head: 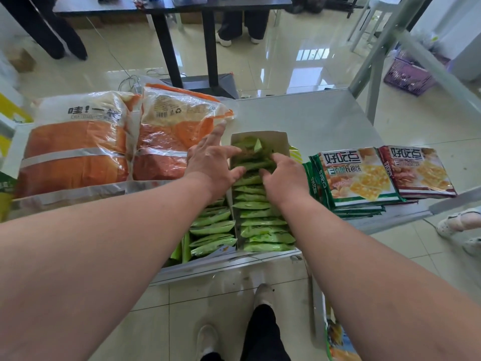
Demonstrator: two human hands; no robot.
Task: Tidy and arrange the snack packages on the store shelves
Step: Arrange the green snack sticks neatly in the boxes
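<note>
Head view: on the near part of the metal shelf [325, 113], an open cardboard box [279, 138] of small green packets [256, 205] is seen, with a second row of green packets [212, 227] beside it on the left. The left hand [212, 162] is spread with fingers relaxed over the box's left edge; the right hand [282, 177] is curled onto the packets, though an actual grip cannot be told. Cracker packs [359, 175] are stacked to the right, and two large orange bags [78, 142] are laid at the far left.

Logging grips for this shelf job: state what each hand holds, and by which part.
Both the left hand and right hand have fingers down among the green packets in the open box; whether either grips one cannot be told.
</note>
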